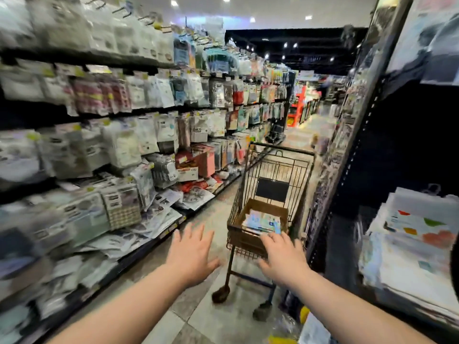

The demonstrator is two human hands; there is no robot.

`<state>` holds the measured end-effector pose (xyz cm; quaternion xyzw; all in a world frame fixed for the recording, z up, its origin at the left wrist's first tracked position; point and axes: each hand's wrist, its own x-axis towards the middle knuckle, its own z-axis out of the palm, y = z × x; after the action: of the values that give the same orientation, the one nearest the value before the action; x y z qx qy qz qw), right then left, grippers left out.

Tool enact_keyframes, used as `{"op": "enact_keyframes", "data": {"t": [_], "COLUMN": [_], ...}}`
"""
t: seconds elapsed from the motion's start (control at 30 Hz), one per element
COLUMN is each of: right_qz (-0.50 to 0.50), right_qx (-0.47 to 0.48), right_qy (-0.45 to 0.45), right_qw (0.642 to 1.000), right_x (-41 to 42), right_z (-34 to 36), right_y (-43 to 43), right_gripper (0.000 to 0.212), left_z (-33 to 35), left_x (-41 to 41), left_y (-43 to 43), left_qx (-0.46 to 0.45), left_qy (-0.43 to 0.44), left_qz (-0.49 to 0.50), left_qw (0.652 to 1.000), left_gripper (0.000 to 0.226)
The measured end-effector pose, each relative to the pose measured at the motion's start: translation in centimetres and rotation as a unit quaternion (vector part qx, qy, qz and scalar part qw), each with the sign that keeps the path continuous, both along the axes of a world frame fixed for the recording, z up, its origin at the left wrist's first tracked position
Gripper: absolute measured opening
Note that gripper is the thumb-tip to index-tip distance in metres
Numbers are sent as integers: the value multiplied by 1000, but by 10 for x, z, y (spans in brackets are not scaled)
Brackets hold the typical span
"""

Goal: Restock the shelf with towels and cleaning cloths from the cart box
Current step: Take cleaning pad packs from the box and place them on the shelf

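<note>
Blue-and-white packaged cloths [262, 220] lie flat in the cardboard box [242, 235] inside the wire cart [278, 167]. The right hand [283, 256], fingers spread and empty, is at the box's near edge. The left hand [191, 252] hovers wide open just left of the cart, beside the stocked shelf [99, 157].

A grey tiled floor [203, 316] runs down the aisle; a wire shopping cart [274, 167] stands on it on its wheels, just beside the dark right-hand shelving [347, 155]; a brown cardboard box [244, 235] sits in the near end of the cart's basket; flat blue-and-white packs [262, 220] lie stacked inside the box; the left-hand shelving [149, 244] carries blurred packaged goods [119, 145], hung in rows above and lying loose on its bottom shelf; a stack of flat white packs [409, 247] rests on a right-hand shelf.
</note>
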<state>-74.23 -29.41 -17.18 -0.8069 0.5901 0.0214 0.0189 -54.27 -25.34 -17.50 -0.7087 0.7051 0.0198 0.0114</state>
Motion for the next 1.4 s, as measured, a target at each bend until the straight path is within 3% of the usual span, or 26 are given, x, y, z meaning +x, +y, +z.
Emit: {"op": "enact_keyframes", "data": {"t": [0.33,0.6,0.87,1.1,1.4], "right_qz": [28,49,-17,-85,-239], "right_qx": [69,96,113,142,178], "right_qy": [2,-25,-34,-32,-28], "right_qw": [997,994,993,986,954], "right_x": [94,157,151,139,133], "right_z": [-42,-79,-88,-101,-128], "right_y": [-78,-210,-355,-427,-519], "right_gripper": [64,61,61,62,63], "left_z": [-48,-61,-59,-79,-107], "left_x": [85,147,150,153,157], "left_y": [-49,-178,-335,-429,-584], "left_qx": [52,73,93,130,159], "left_qy": [35,-2,-7,-7,-8], "left_qz": [56,66,4,-45,-202], "left_qw": [996,995,996,991,966], "left_gripper": [79,79,75,76,76]}}
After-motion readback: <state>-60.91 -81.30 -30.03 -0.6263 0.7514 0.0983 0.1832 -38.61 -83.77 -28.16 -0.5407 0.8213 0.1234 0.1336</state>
